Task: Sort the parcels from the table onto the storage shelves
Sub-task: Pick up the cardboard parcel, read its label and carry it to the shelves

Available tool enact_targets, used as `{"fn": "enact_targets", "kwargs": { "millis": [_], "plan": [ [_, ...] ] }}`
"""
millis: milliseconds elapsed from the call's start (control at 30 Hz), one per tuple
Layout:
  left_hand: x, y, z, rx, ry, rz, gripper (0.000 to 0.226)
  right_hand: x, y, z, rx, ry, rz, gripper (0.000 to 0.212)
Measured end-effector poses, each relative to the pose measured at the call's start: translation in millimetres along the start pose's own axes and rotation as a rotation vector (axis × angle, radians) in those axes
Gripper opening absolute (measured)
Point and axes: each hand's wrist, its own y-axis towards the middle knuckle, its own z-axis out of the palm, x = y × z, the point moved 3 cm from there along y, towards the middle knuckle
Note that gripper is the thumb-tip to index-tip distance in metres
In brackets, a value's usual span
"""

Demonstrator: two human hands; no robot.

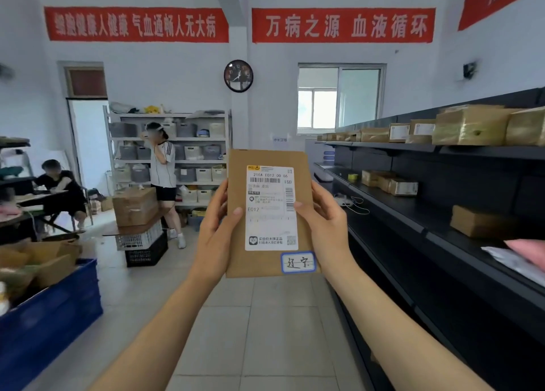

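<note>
A flat brown parcel (pixel 237 243) with a white shipping label and a small blue-bordered handwritten sticker is held upright in front of me, label facing the camera. My left hand (pixel 216 228) grips its left edge, thumb on the front. My right hand (pixel 323 225) grips its right edge, thumb on the label. The black storage shelves (pixel 413 222) run along the right side and carry several brown boxes (pixel 472 126) on the upper tier and a few more lower down.
A blue crate (pixel 50 317) holding cardboard parcels stands at the left. Ahead are stacked plastic crates with a brown box (pixel 135 206) on top. One person stands by grey shelving at the back, and another sits at a desk on the left. Tiled floor lies between.
</note>
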Motion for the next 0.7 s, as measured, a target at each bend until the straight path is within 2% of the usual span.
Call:
{"fn": "enact_targets", "kwargs": {
  "millis": [333,533,700],
  "plan": [
    [76.9,68.8,-19.0,0.051,-0.095,-0.026,0.05,-55.6,49.3,17.9,-0.117,-0.13,-0.036,0.042],
    [131.2,93.2,26.2,0.145,-0.21,-0.109,0.052,-69.8,65.0,-25.3,-0.213,-0.247,-0.03,0.04],
    [169.6,108.0,99.7,0.293,-0.324,-0.155,0.049,-70.1,72.5,-90.4,-0.36,-0.341,-0.029,0.043]
  ]
}}
